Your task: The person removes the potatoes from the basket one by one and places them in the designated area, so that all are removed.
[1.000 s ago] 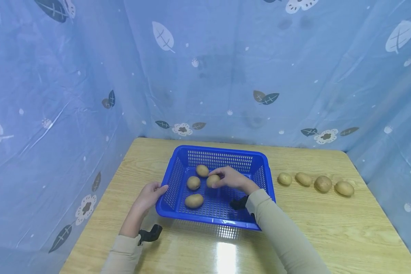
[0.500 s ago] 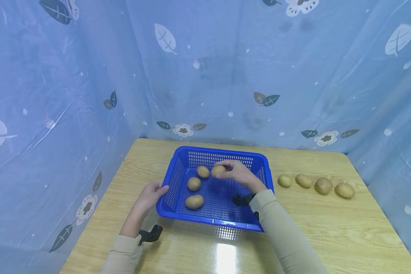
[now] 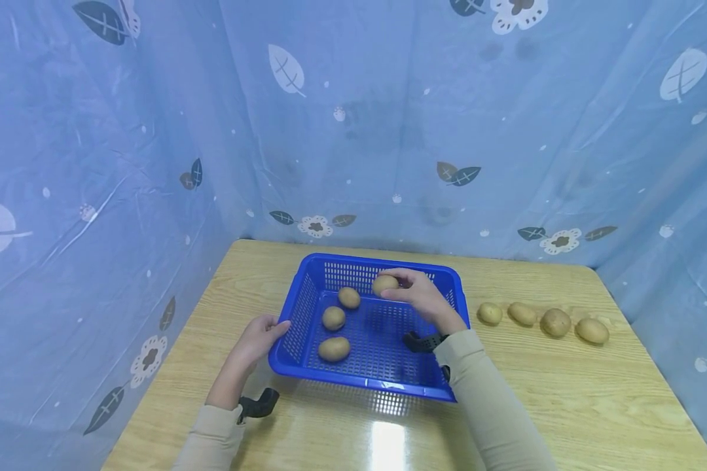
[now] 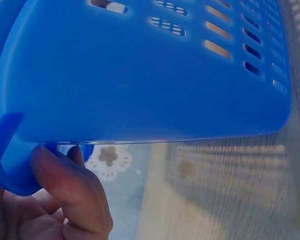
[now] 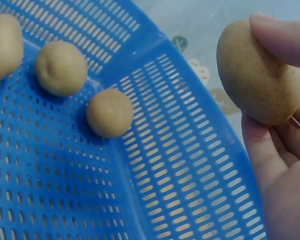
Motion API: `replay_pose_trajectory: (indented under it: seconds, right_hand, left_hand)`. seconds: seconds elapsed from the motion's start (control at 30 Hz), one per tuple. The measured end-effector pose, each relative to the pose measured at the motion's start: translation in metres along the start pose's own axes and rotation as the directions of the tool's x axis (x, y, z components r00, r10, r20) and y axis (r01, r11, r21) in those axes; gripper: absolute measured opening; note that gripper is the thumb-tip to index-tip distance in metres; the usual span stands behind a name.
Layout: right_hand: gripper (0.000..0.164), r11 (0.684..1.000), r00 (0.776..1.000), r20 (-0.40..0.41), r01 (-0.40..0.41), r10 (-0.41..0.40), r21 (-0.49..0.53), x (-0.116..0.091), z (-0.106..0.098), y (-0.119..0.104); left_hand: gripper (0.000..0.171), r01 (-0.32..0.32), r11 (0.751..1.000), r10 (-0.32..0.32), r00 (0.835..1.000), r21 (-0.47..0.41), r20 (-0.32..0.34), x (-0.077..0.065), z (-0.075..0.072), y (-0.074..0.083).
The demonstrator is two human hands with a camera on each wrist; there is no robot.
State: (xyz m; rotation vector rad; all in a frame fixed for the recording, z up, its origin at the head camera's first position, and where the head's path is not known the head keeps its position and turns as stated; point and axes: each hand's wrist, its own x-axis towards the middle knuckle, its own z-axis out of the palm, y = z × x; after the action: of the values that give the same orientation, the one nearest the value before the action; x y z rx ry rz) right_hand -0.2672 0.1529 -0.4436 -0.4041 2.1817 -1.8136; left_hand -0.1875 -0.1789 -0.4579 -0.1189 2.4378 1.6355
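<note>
My right hand [image 3: 417, 293] pinches a potato [image 5: 257, 75] between thumb and fingers, raised over the far part of the blue plastic basket [image 3: 362, 380]. In the right wrist view the potato is held clear of the basket's wall. Three other potatoes lie on the basket floor toward its left side: a back one [image 3: 349, 297], a middle one [image 3: 333, 318] and a front one [image 3: 334, 349]. At the basket's left side, my left hand [image 3: 259, 340] grips the rim; the left wrist view shows its fingers [image 4: 70, 185] curled under the rim's edge.
Several potatoes stand in a row on the wooden table [image 3: 565, 399] right of the basket, among them a round brown one [image 3: 556, 322]. A blue patterned curtain [image 3: 383, 131] closes off the back and both sides.
The right hand has lifted the potato off the basket floor and carried it back and slightly right. My left hand keeps its place on the rim. The other potatoes have not moved.
</note>
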Motion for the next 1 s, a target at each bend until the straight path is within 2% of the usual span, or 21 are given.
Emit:
replay_pose_trajectory:
  seconds: [0.27, 0.53, 1.0]
  right_hand:
    - [0.050, 0.999, 0.998, -0.068, 0.021, -0.018, 0.041, -0.005, -0.003, -0.005]
    - [0.054, 0.994, 0.990, -0.131, 0.062, -0.050, 0.089, -0.014, -0.007, -0.009]
    - [0.057, 0.974, 0.957, -0.269, 0.155, -0.106, 0.168, -0.026, -0.014, -0.010]
  left_hand:
    - [0.036, 0.011, 1.000, -0.011, 1.000, 0.011, -0.007, -0.001, 0.000, 0.000]
    - [0.035, 0.024, 0.999, -0.023, 0.999, 0.036, -0.024, 0.001, 0.001, -0.002]
    - [0.037, 0.011, 1.000, -0.011, 1.000, 0.025, -0.016, -0.001, 0.000, -0.001]
